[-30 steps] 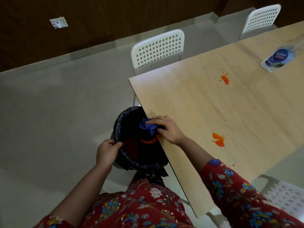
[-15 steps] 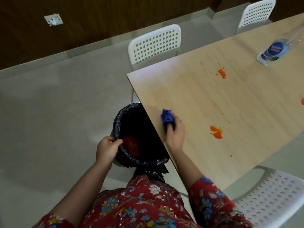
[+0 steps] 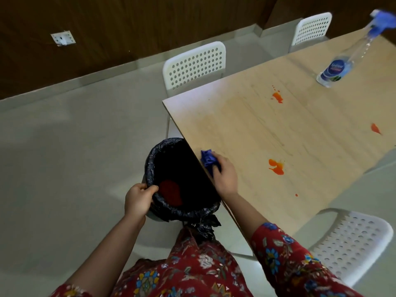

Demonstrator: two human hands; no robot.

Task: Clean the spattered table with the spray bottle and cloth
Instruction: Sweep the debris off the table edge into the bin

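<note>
A light wooden table (image 3: 246, 129) carries orange-red spatters: one near my hand (image 3: 276, 167), one farther back (image 3: 277, 97), one at the right edge (image 3: 375, 128). My right hand (image 3: 225, 176) grips a crumpled blue cloth (image 3: 207, 159) on the table beside its left edge. A clear spray bottle (image 3: 340, 65) with a blue trigger head stands at the far right of the table. My left hand (image 3: 138, 199) grips the rim of a bin lined with a black bag (image 3: 171, 209), held just under the table edge; red mess lies inside it.
A white perforated chair (image 3: 194, 65) stands behind the table's corner, another (image 3: 311, 28) farther back, and a third (image 3: 353, 243) at the near right. Pale floor lies to the left. A dark wooden wall with a socket (image 3: 62, 38) runs along the back.
My right hand drew the blue cloth off the bin's mouth and back onto the table by the edge. The red mess now lies in the bin. My left hand kept holding the rim.
</note>
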